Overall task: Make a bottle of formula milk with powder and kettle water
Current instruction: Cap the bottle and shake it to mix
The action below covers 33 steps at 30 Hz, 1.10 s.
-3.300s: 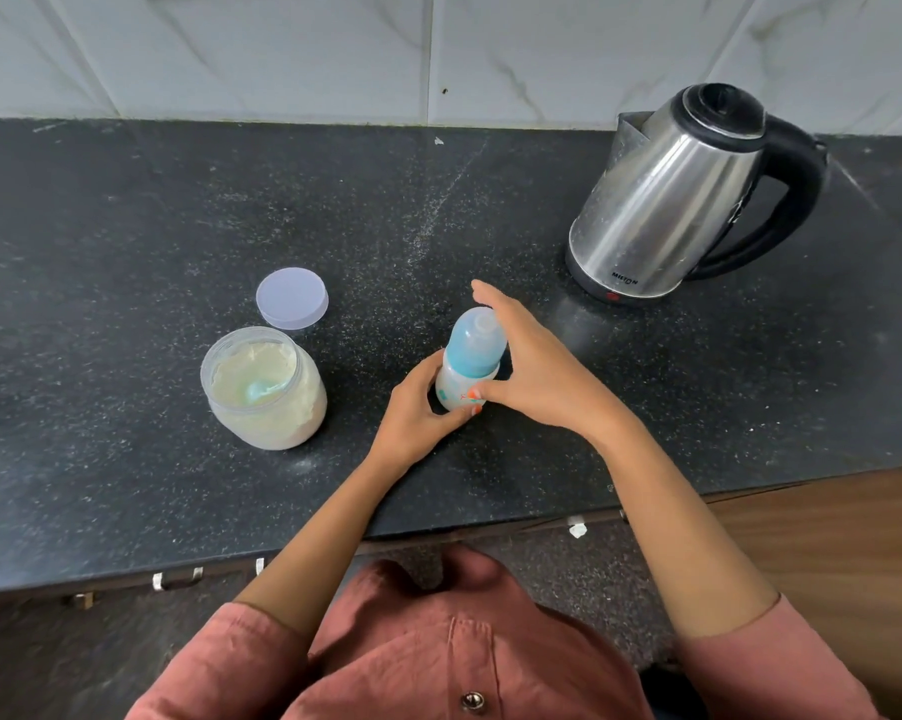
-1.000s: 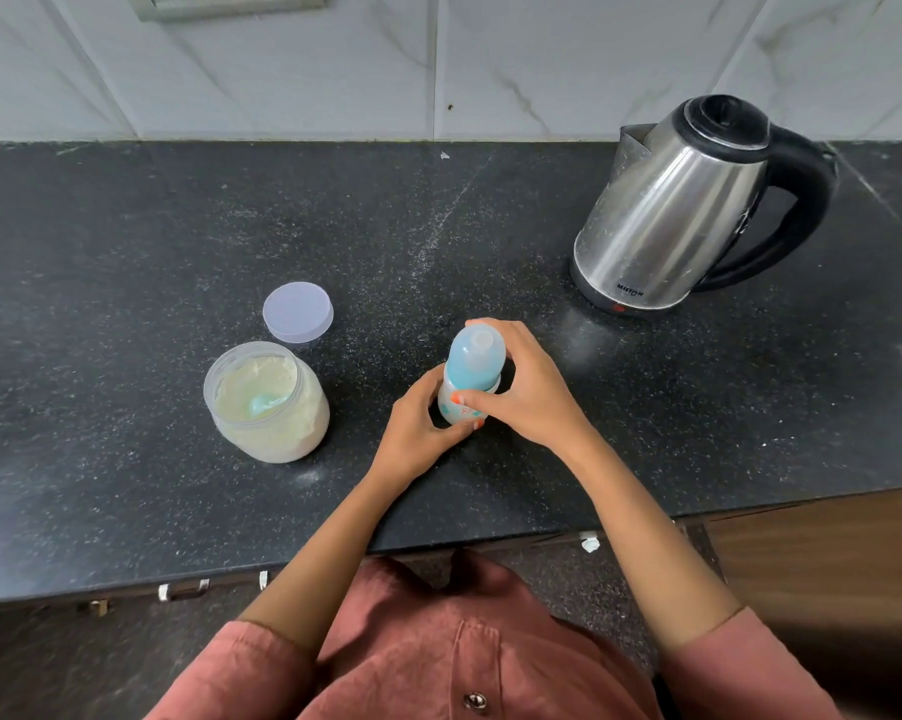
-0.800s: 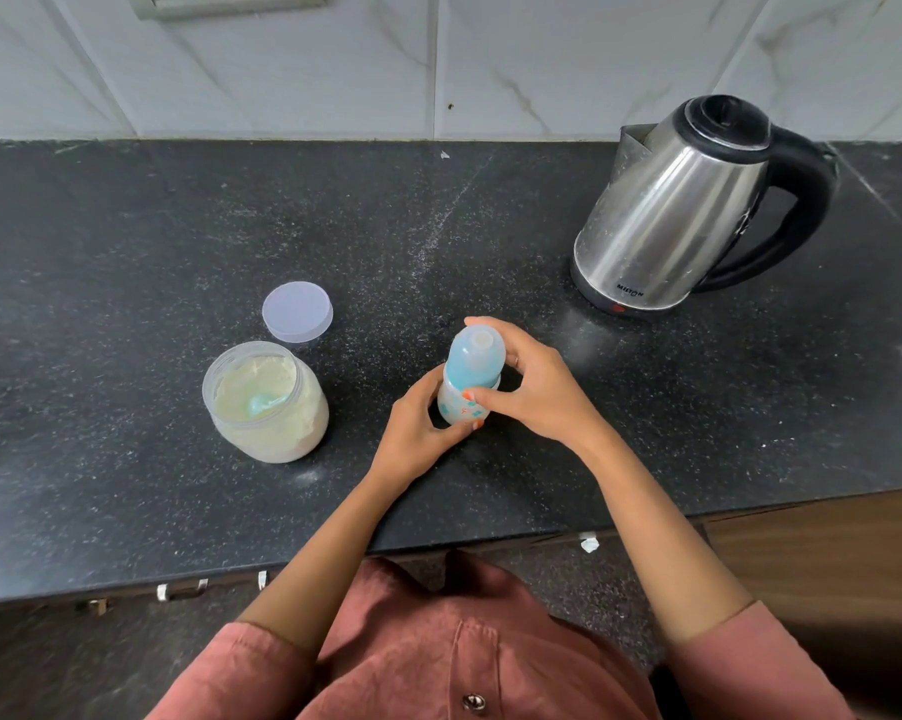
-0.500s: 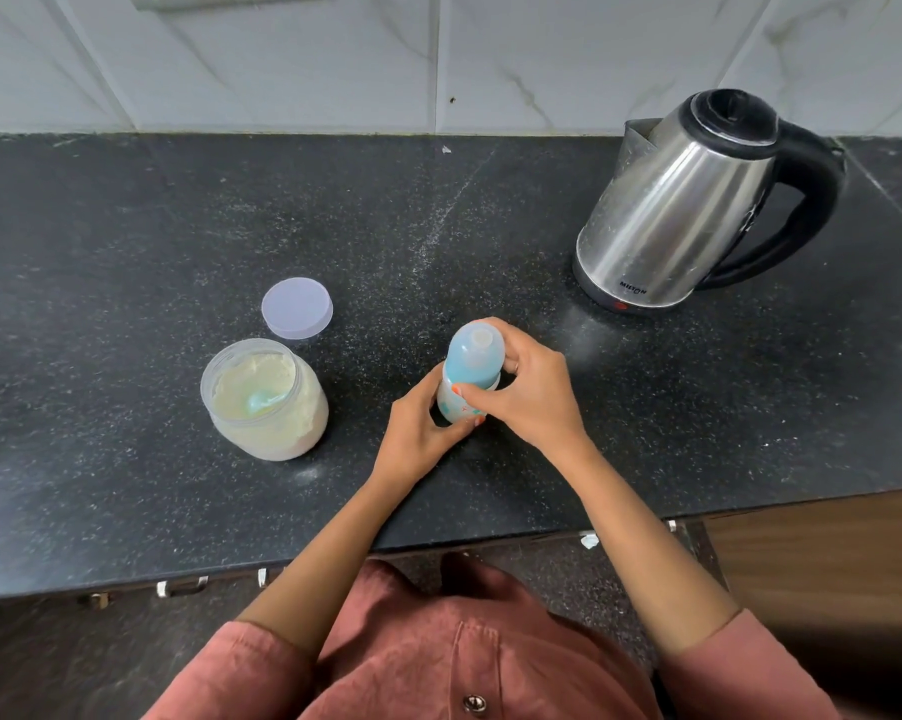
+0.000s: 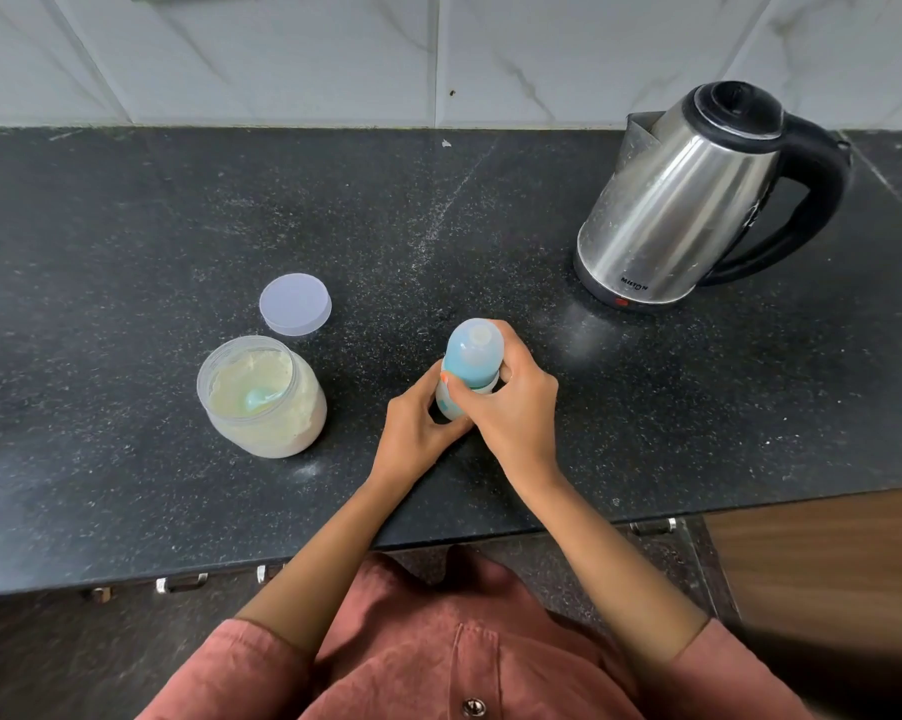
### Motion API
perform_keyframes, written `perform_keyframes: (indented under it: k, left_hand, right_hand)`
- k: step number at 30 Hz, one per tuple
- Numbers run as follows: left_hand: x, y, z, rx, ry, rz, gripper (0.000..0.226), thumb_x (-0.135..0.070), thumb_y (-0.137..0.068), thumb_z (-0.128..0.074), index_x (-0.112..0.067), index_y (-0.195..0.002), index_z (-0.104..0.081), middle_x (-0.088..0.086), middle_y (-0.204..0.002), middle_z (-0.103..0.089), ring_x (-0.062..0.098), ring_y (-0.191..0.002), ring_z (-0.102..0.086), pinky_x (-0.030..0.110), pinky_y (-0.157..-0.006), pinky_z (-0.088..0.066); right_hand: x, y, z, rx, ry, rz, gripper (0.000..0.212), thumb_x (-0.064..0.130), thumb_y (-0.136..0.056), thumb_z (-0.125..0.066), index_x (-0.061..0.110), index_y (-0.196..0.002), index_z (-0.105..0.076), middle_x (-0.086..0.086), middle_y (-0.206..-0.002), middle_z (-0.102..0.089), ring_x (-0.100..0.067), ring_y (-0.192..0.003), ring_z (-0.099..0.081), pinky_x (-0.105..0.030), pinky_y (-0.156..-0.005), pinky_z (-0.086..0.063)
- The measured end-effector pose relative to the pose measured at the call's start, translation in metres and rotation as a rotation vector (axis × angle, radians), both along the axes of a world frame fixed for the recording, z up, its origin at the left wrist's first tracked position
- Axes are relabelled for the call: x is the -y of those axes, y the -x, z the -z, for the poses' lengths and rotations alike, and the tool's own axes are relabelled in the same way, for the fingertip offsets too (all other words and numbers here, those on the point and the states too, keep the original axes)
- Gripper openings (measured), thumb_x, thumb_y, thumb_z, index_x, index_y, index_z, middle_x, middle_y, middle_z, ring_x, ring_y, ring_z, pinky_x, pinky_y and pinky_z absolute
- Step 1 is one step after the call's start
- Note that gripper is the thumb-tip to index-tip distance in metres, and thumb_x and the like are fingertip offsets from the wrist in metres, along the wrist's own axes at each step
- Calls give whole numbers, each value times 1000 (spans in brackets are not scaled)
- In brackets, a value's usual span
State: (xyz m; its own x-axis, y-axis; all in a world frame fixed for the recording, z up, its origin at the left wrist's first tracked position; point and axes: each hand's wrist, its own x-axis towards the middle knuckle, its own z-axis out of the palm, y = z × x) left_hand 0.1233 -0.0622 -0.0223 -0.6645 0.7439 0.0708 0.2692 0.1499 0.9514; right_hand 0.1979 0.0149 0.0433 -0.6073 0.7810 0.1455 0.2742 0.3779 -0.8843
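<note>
A small baby bottle (image 5: 471, 363) with a blue cap stands upright on the black counter (image 5: 127, 226), near its front middle. My left hand (image 5: 412, 431) grips the bottle's lower body. My right hand (image 5: 516, 402) wraps its thumb and fingers round the blue cap and collar. Left of the bottle stands an open jar of pale formula powder (image 5: 262, 397) with a light blue scoop lying in it. A steel kettle (image 5: 682, 200) with a black lid and handle stands at the back right, lid down.
The jar's round translucent lid (image 5: 295, 304) lies flat just behind the jar. A white tiled wall runs along the back of the counter. Drawer handles (image 5: 181, 583) show below the counter's front edge.
My right hand has shifted its hold round the bottle's cap, with fingers moving further round it. The bottle, jar and kettle stay where they were.
</note>
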Motion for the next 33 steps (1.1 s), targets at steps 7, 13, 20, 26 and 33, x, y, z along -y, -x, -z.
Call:
perform_keyframes:
  k: [7, 13, 20, 26, 33]
  left_hand:
    - [0, -2, -1, 12, -7, -21, 55, -9, -73, -76, -26, -120, -52, -29, -104, -57, -17, -99, -54, 5, -85, -41]
    - [1, -1, -3, 18, 1, -13, 58, -10, -73, -76, -33, -119, -50, -31, -105, -56, -18, -99, -53, 5, -86, -40]
    - [0, -1, -3, 30, 8, 17, 57, -12, -73, -76, -27, -122, -51, -29, -108, -56, -16, -102, -53, 5, -87, -39]
    - [0, -2, -1, -19, 28, 5, 53, -14, -75, -75, -24, -123, -53, -32, -105, -58, -12, -103, -55, 14, -90, -44]
    - [1, -3, -1, -61, 32, -28, 56, -18, -76, -75, -19, -127, -52, -31, -110, -56, -14, -106, -52, 12, -91, -43]
  right_hand:
    - [3, -2, 2, -62, 47, 8, 58, 10, -70, -77, 16, -122, -54, 3, -120, -62, -8, -109, -59, -4, -87, -41]
    - [-2, -1, 0, -9, 35, -23, 58, 14, -68, -78, 19, -120, -54, 9, -116, -62, -7, -108, -59, -16, -89, -47]
    - [-25, -8, -8, 91, 141, -196, 56, 8, -65, -80, 15, -117, -59, 9, -102, -64, -2, -96, -59, -3, -79, -44]
    - [-5, -2, 2, 9, 46, -34, 52, 13, -64, -79, 14, -113, -62, 15, -94, -66, -9, -94, -64, -40, -104, -42]
    - [0, -1, 5, -6, 33, 24, 55, 14, -68, -78, 15, -119, -57, 1, -109, -67, -11, -101, -62, -11, -87, -46]
